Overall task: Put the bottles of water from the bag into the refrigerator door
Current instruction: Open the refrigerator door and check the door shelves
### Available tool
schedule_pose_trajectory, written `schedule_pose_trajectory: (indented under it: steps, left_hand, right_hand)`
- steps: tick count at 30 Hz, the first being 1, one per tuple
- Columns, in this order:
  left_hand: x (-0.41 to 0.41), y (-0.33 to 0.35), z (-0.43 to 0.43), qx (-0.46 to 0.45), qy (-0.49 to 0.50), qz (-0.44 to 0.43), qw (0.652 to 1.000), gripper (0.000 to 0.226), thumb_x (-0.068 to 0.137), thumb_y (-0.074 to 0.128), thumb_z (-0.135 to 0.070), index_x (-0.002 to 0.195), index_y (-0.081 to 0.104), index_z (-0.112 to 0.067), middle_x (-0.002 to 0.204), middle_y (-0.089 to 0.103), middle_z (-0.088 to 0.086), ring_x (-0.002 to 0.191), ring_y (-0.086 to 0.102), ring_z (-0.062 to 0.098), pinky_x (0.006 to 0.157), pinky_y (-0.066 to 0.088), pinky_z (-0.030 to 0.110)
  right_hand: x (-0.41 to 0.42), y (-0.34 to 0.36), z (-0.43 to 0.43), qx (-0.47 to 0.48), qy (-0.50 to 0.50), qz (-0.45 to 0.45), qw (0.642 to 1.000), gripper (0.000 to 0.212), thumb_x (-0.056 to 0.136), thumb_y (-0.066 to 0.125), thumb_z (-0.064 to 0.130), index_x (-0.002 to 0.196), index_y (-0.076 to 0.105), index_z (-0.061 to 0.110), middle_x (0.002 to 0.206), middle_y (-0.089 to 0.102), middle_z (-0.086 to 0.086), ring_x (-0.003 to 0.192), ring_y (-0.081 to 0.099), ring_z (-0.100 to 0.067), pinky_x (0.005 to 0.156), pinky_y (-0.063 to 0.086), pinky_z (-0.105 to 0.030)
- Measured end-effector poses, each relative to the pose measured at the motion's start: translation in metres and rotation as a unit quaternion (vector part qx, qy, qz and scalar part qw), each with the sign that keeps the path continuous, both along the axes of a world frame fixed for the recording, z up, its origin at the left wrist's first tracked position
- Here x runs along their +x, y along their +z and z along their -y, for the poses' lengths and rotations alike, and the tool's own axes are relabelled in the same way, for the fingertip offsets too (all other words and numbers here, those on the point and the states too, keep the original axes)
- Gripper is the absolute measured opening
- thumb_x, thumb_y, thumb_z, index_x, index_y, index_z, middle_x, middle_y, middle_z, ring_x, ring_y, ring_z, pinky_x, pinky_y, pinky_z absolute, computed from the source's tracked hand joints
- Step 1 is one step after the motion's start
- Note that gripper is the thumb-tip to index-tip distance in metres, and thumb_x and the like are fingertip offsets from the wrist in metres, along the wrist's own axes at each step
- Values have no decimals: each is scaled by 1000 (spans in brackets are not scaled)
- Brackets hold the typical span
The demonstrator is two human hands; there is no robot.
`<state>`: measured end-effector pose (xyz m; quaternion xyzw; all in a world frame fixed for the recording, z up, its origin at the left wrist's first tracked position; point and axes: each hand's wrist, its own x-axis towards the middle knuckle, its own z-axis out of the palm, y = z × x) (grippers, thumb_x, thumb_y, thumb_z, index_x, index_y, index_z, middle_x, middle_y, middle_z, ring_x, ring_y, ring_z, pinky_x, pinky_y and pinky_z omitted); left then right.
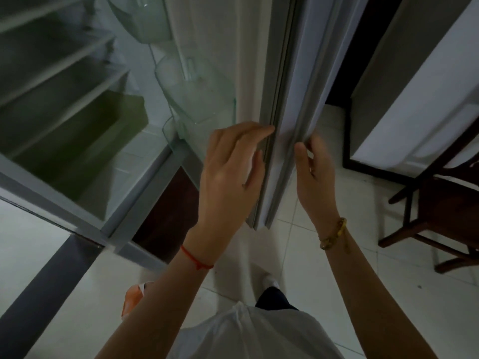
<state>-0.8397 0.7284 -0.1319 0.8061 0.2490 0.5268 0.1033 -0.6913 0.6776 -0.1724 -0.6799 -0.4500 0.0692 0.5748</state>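
Note:
The refrigerator door (293, 86) stands open, and I see it edge-on in the middle of the view. Clear door bins (204, 99) on its inner side hold no bottle that I can see. My left hand (228, 172) lies flat against the door's inner edge, fingers spread, fingertips on the grey gasket. My right hand (316, 182) grips the outer edge, thumb on one side and fingers wrapped behind. An orange bag (133, 299) peeks out on the floor under my left forearm. No water bottle is in view.
The open refrigerator body at left shows glass shelves (59, 81) and a greenish drawer (85, 141). A dark wooden chair (440, 211) stands on the white tiled floor at right, beside a white-covered surface (427, 99). My foot (270, 281) is below the door.

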Motion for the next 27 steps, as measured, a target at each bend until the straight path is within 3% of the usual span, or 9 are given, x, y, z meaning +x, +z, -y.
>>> schedule_pose_trajectory:
  steps: [2, 5, 9, 11, 16, 19, 21, 24, 27]
  left_hand:
    - [12, 4, -6, 12, 36, 4, 999, 31, 87, 65, -1, 117, 69, -5, 117, 66, 11, 109, 59, 27, 101, 39, 24]
    - [30, 9, -15, 2, 67, 11, 998, 39, 84, 67, -3, 123, 65, -7, 125, 61, 13, 118, 54, 30, 104, 39, 39]
    - [53, 10, -27, -33, 89, -5, 995, 43, 84, 65, -5, 127, 61, -7, 129, 58, 13, 126, 51, 30, 108, 36, 51]
    - [66, 8, -33, -58, 97, -29, 993, 44, 86, 63, -7, 129, 59, -7, 132, 57, 11, 132, 47, 30, 114, 28, 57]
    - [101, 3, -48, -71, 87, -86, 990, 44, 92, 55, -7, 137, 53, -7, 139, 56, 7, 144, 36, 27, 125, 2, 49]
    - [125, 3, -53, -62, 82, -89, 991, 43, 94, 50, -3, 137, 52, -5, 137, 58, 9, 143, 37, 29, 124, 1, 47]
    - [140, 2, -55, -55, 80, -86, 992, 43, 94, 50, -1, 137, 52, -4, 136, 58, 9, 142, 38, 28, 124, 4, 48]
    - [163, 1, -59, -38, 87, -76, 993, 41, 95, 51, -2, 136, 53, -5, 133, 61, 8, 139, 43, 26, 125, 10, 48]
    - [187, -1, -66, -11, 94, -69, 993, 39, 95, 53, -1, 134, 56, -1, 130, 64, 11, 134, 50, 28, 122, 20, 51]
  right_hand:
    - [15, 1, -2, -9, -3, -5, 1000, 22, 103, 40, 15, 99, 53, -3, 92, 55, -15, 83, 55, -22, 74, 47, -26]
    - [38, 3, -5, -18, -13, -10, 1000, 17, 103, 40, 18, 93, 50, 9, 83, 49, 3, 73, 48, -5, 68, 41, -12]
    - [70, 4, -11, -15, -26, -29, 999, 16, 103, 41, 20, 92, 50, 13, 82, 48, 7, 73, 47, -1, 68, 40, -11]
    - [86, 5, -15, -11, -39, -34, 999, 14, 103, 42, 21, 92, 50, 16, 81, 47, 11, 72, 45, 3, 68, 39, -10]
    - [120, 12, -25, -9, -65, -25, 998, 13, 102, 42, 18, 102, 54, 12, 97, 55, -2, 86, 53, -5, 78, 43, -16]
    - [136, 17, -29, 11, -77, -19, 997, 31, 103, 41, 18, 131, 50, 10, 121, 53, 3, 111, 53, -7, 94, 42, -8]
    - [144, 20, -30, 37, -77, 2, 996, 42, 102, 41, 18, 143, 40, 10, 132, 44, 11, 124, 46, -5, 107, 41, -18]
    - [158, 21, -31, 80, -60, 43, 994, 52, 101, 44, 17, 150, 29, 7, 148, 36, 3, 139, 38, -17, 113, 38, -46]
    - [175, 19, -37, 93, -24, 82, 992, 56, 101, 45, 16, 151, 22, 6, 157, 27, -7, 146, 29, -23, 115, 33, -52]
